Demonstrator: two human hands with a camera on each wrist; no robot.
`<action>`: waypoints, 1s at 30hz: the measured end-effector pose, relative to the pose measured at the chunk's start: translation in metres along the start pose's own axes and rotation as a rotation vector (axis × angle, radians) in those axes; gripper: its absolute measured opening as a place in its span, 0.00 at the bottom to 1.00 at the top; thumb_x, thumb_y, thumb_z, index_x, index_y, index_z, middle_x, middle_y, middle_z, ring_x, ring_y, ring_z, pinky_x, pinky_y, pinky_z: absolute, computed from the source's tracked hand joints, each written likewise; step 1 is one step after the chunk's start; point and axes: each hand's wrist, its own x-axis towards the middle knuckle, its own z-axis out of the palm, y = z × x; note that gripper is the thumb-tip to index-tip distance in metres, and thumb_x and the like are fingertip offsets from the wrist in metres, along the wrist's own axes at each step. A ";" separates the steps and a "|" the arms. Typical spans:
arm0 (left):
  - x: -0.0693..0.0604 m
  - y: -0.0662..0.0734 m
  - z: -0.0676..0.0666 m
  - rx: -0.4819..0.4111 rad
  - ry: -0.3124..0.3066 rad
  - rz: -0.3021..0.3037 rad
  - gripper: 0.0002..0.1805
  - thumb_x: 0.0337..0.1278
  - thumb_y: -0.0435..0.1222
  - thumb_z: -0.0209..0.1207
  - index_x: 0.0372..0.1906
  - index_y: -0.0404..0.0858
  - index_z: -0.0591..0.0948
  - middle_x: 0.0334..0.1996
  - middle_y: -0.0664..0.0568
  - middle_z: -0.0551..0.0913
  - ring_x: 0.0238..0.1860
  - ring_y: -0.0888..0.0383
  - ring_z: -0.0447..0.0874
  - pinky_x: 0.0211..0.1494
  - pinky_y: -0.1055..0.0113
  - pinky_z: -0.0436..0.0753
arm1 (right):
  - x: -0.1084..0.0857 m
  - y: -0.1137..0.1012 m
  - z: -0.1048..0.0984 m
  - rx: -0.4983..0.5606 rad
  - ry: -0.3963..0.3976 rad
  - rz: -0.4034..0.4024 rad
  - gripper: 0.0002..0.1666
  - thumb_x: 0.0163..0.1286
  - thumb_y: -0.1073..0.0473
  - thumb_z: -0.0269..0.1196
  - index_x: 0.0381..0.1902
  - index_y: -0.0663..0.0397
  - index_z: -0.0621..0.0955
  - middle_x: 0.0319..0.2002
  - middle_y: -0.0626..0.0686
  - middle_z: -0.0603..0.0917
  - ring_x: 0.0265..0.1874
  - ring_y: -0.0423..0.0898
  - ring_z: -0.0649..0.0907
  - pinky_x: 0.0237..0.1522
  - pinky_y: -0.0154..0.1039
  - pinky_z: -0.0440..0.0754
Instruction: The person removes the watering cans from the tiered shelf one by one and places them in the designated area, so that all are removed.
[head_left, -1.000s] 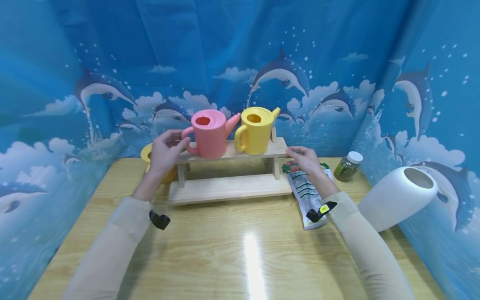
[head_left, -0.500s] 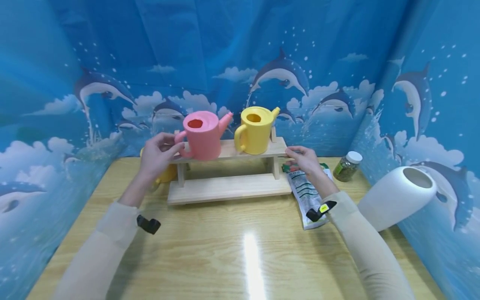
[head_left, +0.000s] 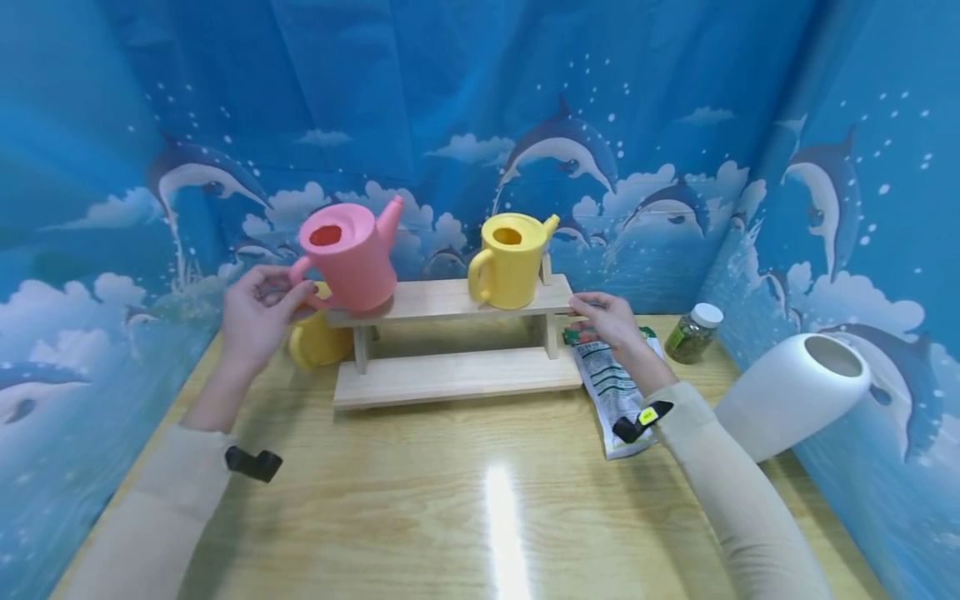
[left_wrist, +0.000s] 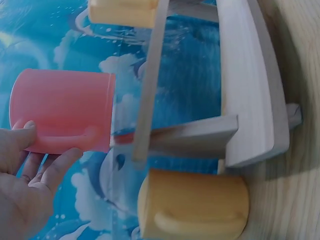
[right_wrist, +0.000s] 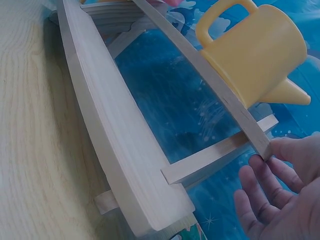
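Observation:
My left hand grips a pink watering can by its handle. The can is raised and slightly tilted at the left end of the two-tier wooden shelf; in the left wrist view its base stands off from the top board. With thumb and fingers my right hand pinches the right end of that board, seen closely in the right wrist view. Upright on the upper tier stands a yellow watering can, spout to the right. Another yellow vessel with a handle is on the table beside the shelf's left end, partly hidden in the head view.
A printed packet lies under my right wrist. Farther right are a white-lidded jar and a tilted white vase. Blue dolphin-print curtains surround the wooden table.
The left hand has carried the pink watering can leftward along the upper tier, then up with a tilt. More of the yellow vessel behind shows. The right hand has stayed at the board's end.

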 end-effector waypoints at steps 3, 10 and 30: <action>0.000 0.001 -0.011 -0.010 0.052 0.007 0.13 0.70 0.44 0.66 0.55 0.49 0.81 0.42 0.69 0.82 0.40 0.76 0.88 0.42 0.78 0.91 | 0.000 0.000 0.000 -0.004 -0.002 0.000 0.33 0.80 0.42 0.61 0.75 0.50 0.74 0.67 0.61 0.83 0.45 0.46 0.91 0.48 0.42 0.93; -0.001 -0.001 -0.042 -0.284 0.171 -0.016 0.09 0.65 0.33 0.69 0.47 0.43 0.84 0.36 0.58 0.84 0.32 0.69 0.90 0.35 0.75 0.92 | -0.001 -0.001 0.001 -0.009 0.000 0.008 0.33 0.80 0.41 0.60 0.76 0.49 0.73 0.67 0.60 0.83 0.47 0.47 0.91 0.62 0.56 0.88; -0.001 -0.060 -0.095 -0.326 0.428 -0.291 0.09 0.64 0.32 0.70 0.40 0.48 0.81 0.33 0.60 0.82 0.31 0.71 0.86 0.32 0.83 0.87 | 0.000 0.001 -0.002 0.018 -0.023 -0.003 0.33 0.80 0.42 0.60 0.76 0.50 0.73 0.69 0.64 0.80 0.43 0.43 0.91 0.62 0.54 0.89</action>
